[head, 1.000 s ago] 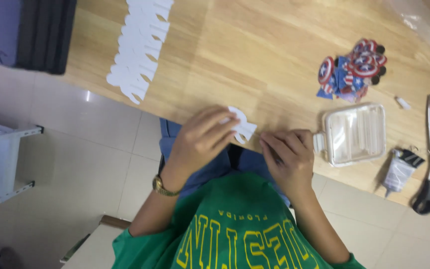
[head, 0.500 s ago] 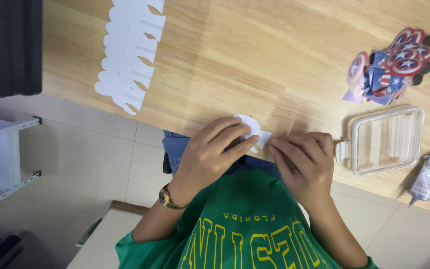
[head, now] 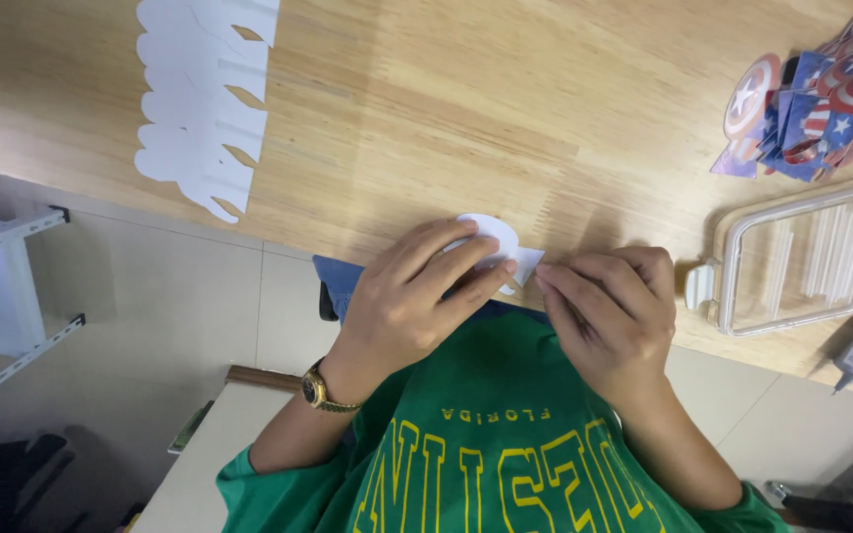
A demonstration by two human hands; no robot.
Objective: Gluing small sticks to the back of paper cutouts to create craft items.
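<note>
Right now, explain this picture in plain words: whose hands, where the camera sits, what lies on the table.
There is no machine: a person in a green shirt works with bare hands. The one picture comes from a camera on their head, looking down. The left hand, with a wristwatch, and the right hand pinch a small white paper piece at the edge of the wooden table. On it lie white cutouts, a clear plastic box and red-white-blue star cutouts.
</note>
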